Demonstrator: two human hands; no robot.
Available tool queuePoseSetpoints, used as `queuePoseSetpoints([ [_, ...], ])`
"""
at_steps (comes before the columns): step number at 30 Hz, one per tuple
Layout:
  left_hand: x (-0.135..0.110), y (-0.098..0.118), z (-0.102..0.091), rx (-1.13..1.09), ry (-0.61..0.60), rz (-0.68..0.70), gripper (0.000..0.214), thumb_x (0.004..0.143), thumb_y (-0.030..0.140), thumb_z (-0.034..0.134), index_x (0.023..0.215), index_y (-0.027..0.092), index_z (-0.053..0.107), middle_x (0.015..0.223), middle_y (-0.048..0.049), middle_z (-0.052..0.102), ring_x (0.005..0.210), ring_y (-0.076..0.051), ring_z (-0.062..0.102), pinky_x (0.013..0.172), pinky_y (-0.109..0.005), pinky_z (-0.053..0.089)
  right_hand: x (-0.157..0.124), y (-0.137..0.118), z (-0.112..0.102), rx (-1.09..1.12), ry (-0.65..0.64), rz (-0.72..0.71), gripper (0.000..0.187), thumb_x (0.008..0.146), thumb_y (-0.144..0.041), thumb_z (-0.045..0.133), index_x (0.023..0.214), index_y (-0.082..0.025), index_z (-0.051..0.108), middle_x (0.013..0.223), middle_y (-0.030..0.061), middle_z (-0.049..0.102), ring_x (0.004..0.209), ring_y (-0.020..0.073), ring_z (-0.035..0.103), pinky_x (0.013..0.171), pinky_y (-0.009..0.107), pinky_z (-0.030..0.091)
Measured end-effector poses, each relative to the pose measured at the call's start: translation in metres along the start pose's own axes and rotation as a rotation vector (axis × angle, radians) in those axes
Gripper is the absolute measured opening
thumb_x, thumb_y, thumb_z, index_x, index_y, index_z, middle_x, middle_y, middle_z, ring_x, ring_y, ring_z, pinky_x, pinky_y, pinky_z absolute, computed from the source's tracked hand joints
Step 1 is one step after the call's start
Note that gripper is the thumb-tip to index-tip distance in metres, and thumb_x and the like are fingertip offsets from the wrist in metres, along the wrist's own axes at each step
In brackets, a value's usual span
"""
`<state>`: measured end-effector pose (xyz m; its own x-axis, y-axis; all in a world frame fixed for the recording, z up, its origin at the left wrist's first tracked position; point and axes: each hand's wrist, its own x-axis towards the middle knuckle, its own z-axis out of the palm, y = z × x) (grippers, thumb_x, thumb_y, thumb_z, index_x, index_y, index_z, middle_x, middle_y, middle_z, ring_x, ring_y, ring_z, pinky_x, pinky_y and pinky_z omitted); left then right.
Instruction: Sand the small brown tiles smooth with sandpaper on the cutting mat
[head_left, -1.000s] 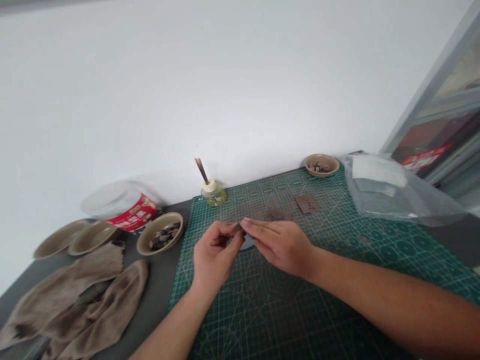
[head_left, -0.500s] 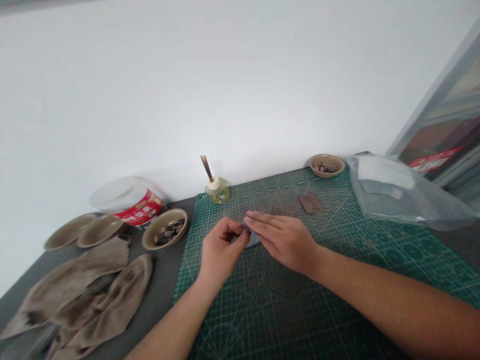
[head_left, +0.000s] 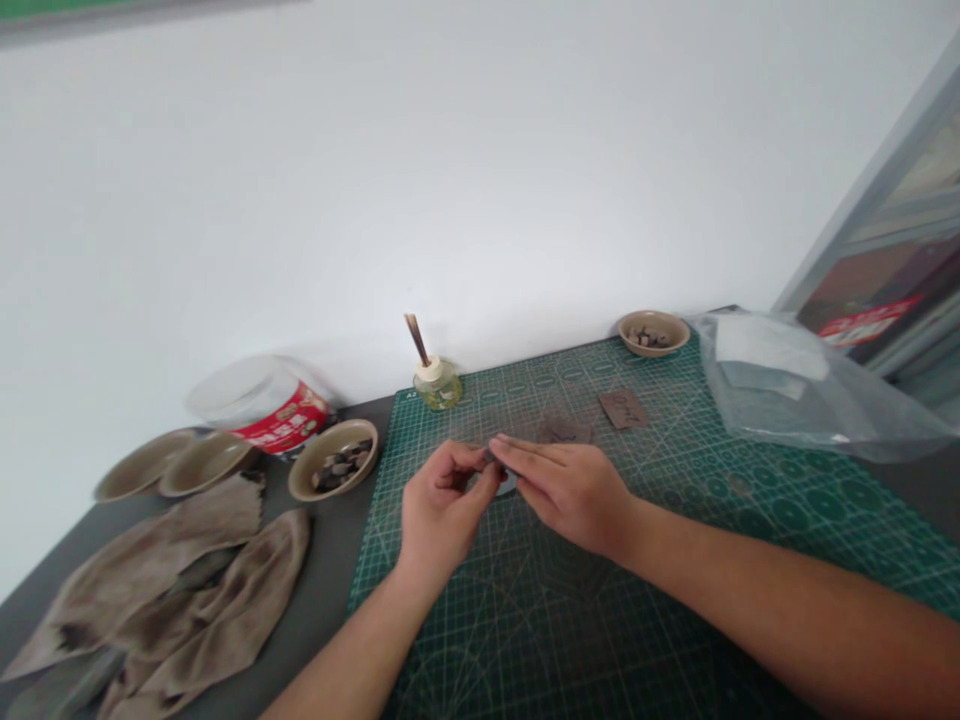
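Observation:
Over the green cutting mat [head_left: 480, 620], my left hand [head_left: 441, 505] is closed in a pinch on a small dark piece [head_left: 490, 456]. My right hand [head_left: 576, 492] meets it from the right, its fingers pressed together over that piece; whatever lies under them is hidden. Part of a pale grey flat thing [head_left: 507, 486] shows just below the fingertips. Behind my right hand, brownish square sheets [head_left: 564, 430] lie on the mat. Farther right is a brown square with handwritten marks [head_left: 622, 408].
At left are a bowl of small dark pieces [head_left: 300, 482], two more bowls [head_left: 105, 487], a clear tub with a red label [head_left: 289, 420] and a crumpled brown cloth [head_left: 142, 560]. A reed diffuser [head_left: 439, 388], another bowl [head_left: 654, 350] and a plastic bag [head_left: 840, 415] stand farther back.
My right hand has shifted slightly downward against my left, and its fingertips now lie over the dark piece. More of the brown sheets behind it shows.

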<state>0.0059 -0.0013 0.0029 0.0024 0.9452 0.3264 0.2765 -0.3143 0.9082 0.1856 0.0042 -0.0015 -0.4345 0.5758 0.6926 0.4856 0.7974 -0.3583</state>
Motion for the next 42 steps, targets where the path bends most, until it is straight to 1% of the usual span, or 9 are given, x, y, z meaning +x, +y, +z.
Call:
queuePoseSetpoints([
  [5,0.0,0.002,-0.001,-0.09,0.015,0.022,0.013,0.079,0.022,0.07,0.076,0.018,0.057,0.073,-0.0004,0.066,0.07,-0.014,0.064,0.067,-0.026,0.052,0.003,0.002,0.001,0.093,-0.093,0.229,0.035,0.09,-0.016,0.052,0.123,-0.019,0.062,0.109,0.0055,0.073,0.091,0.0175,0.07,0.082,0.028,0.053],
  [10,0.008,-0.002,-0.005,-0.081,0.072,0.107,0.017,0.076,0.023,0.071,0.075,0.018,0.055,0.083,-0.0026,0.062,0.079,-0.015,0.061,0.07,-0.026,0.05,0.01,0.003,-0.006,0.303,-0.192,0.453,0.019,0.084,-0.02,0.058,0.1,-0.019,0.069,0.078,-0.0003,0.072,0.066,0.0129,0.064,0.062,0.022,0.046],
  [14,0.012,-0.005,-0.006,-0.048,0.07,0.101,0.014,0.077,0.021,0.071,0.082,0.018,0.059,0.085,-0.0021,0.06,0.076,-0.013,0.058,0.068,-0.024,0.048,0.009,0.007,-0.012,0.527,-0.507,0.418,0.021,0.078,-0.018,0.06,0.098,-0.019,0.068,0.077,-0.0027,0.07,0.065,0.0115,0.062,0.056,0.018,0.042],
  [17,0.012,-0.006,-0.005,-0.057,0.058,0.052,0.019,0.078,0.021,0.071,0.094,0.019,0.062,0.079,0.0001,0.059,0.072,-0.013,0.057,0.065,-0.023,0.047,0.007,0.011,-0.015,0.411,-0.644,0.343,0.022,0.076,-0.025,0.065,0.097,-0.02,0.07,0.075,-0.0017,0.07,0.063,0.0137,0.062,0.055,0.02,0.04],
  [21,0.012,-0.006,-0.003,-0.085,-0.011,-0.005,0.021,0.079,0.024,0.07,0.097,0.018,0.063,0.073,0.001,0.059,0.067,-0.013,0.058,0.06,-0.022,0.046,0.009,0.019,-0.018,0.023,-0.562,0.325,0.027,0.079,-0.042,0.065,0.096,-0.022,0.072,0.071,0.003,0.07,0.066,0.0196,0.064,0.059,0.026,0.039],
  [23,0.012,-0.006,-0.003,-0.082,-0.041,-0.03,0.021,0.077,0.024,0.071,0.095,0.018,0.064,0.073,0.0008,0.061,0.065,-0.012,0.057,0.058,-0.022,0.045,0.011,0.023,-0.019,-0.031,-0.508,0.34,0.026,0.082,-0.042,0.063,0.098,-0.023,0.071,0.075,0.0033,0.071,0.07,0.0195,0.065,0.062,0.026,0.039],
  [33,0.012,-0.004,-0.002,-0.1,-0.117,-0.081,0.019,0.074,0.022,0.074,0.089,0.016,0.064,0.072,-0.0005,0.065,0.064,-0.012,0.06,0.059,-0.023,0.047,0.006,0.026,-0.017,0.232,-0.661,0.166,0.021,0.077,-0.036,0.068,0.091,-0.021,0.073,0.081,0.0023,0.071,0.072,0.0172,0.064,0.062,0.025,0.043],
  [38,0.01,-0.002,0.001,-0.229,-0.215,-0.167,0.021,0.071,0.021,0.077,0.081,0.016,0.059,0.074,-0.001,0.067,0.065,-0.012,0.063,0.06,-0.023,0.05,0.012,0.019,-0.023,0.443,-0.447,0.369,0.026,0.075,-0.027,0.071,0.098,-0.019,0.063,0.079,-0.0013,0.068,0.062,0.0113,0.06,0.057,0.021,0.043],
  [42,0.009,-0.004,0.0,-0.313,-0.271,-0.209,0.022,0.072,0.021,0.077,0.077,0.017,0.056,0.071,0.0005,0.066,0.063,-0.012,0.062,0.06,-0.024,0.05,0.012,0.017,-0.023,0.48,-0.32,0.38,0.037,0.074,-0.027,0.073,0.108,-0.02,0.06,0.086,-0.0006,0.067,0.066,0.0112,0.06,0.059,0.021,0.045],
])
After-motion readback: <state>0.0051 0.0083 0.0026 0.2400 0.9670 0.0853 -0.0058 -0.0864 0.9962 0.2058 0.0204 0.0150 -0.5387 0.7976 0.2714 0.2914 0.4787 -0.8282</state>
